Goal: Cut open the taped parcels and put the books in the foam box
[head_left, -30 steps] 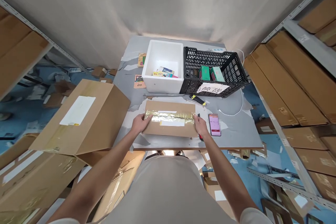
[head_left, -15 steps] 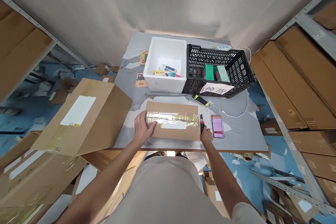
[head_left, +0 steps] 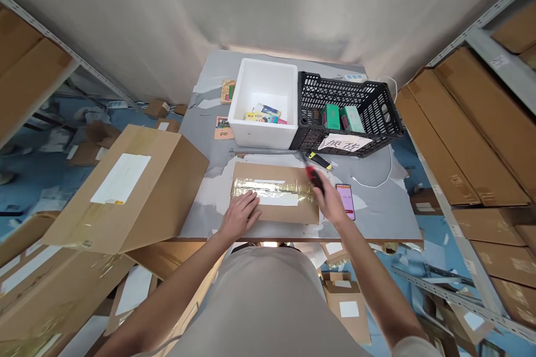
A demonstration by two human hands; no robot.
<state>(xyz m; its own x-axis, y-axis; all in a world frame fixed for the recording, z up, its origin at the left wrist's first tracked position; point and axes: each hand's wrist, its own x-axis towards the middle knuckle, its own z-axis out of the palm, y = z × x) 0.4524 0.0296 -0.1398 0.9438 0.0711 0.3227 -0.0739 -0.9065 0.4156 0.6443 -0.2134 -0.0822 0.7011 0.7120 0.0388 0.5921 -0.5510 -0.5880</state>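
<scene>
A flat cardboard box (head_left: 280,213), sealed along its middle with shiny tape over a white label, lies on the table in front of me. My left hand (head_left: 242,213) rests on its left end, fingers stretched out over the tape. Wrapped round the handle of a red and black box cutter (head_left: 314,175), my right hand (head_left: 330,201) is above the box's right end. The cutter points up and away from me; whether it touches the box I cannot tell. A yellow and black utility knife (head_left: 320,160) lies just behind the box, and a phone (head_left: 345,201) lies to the right.
A white foam box (head_left: 264,135) with small packets stands behind, beside a black plastic crate (head_left: 347,145) holding green boxes. At left sits a large carton (head_left: 163,195). A white cable (head_left: 379,183) crosses the table's right side. Shelved cartons (head_left: 444,139) line the right.
My right hand has lifted the box cutter from beside the box's right end to over it, tilting it away. My left hand has slid from the left edge onto the box top.
</scene>
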